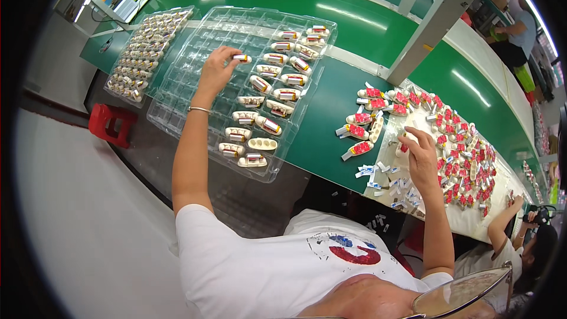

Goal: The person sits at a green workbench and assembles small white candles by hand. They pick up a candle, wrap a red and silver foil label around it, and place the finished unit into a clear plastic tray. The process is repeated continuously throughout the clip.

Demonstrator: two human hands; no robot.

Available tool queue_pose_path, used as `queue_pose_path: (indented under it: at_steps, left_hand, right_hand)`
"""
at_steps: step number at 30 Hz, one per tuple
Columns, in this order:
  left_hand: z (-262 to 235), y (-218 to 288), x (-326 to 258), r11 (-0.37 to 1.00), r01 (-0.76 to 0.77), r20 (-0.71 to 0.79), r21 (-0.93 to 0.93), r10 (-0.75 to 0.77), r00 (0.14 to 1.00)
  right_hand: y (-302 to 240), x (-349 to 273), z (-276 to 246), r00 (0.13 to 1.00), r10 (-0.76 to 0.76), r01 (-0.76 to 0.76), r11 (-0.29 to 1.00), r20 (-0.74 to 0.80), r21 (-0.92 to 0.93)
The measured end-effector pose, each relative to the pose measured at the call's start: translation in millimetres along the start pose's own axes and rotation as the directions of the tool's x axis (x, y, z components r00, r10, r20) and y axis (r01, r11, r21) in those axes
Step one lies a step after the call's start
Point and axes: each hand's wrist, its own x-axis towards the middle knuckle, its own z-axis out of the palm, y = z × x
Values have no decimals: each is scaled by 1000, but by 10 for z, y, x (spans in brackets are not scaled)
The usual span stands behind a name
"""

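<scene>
High over the clear compartment tray (183,74), my left hand (217,71) pinches a small cream oval piece (241,58) with a battery-like cylinder on it. Similar cream pieces (287,94) fill the tray's right-hand columns; one near its front shows bare round hollows. On the right, my right hand (420,162) has its fingers curled around a cream piece with a red patch (403,147), partly hidden by the fingers. Just left of that hand lie several loose cream pieces with red patches and pale tabs (358,131).
A large heap of red-patched pieces (466,159) spreads over the right worktop, with paper strips (401,192) at its edge. A filled tray (142,47) stands far left, above a red stool (112,124). A metal post (434,23) rises behind. Another person's arm (505,221) reaches in at right.
</scene>
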Motion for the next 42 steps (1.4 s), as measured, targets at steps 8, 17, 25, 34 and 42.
queue_pose_path:
  at_steps: [8,17,25,34,42]
  left_hand:
    - [525,9,936,992,-95,39,-85,99,994]
    - [1308,35,1480,956,-251,161,153,227,961]
    - [1169,801,1134,994,-92,38,-54,94,995]
    - [1317,2760,-370,955,-32,572,-296,204,795]
    - [1429,3120,-954,958,-258,249,-124,282,927]
  right_hand:
    - [157,49,35,994,46,-52,997,94,52]
    - [246,43,36,992,-22,21,1000,126,5]
    - [225,-81,149,994,-70,62,994,82,94]
    - [367,-138,234,998,-46,52,980,-38,191]
    - [203,-225,239,998,-70,71,982,-10,177]
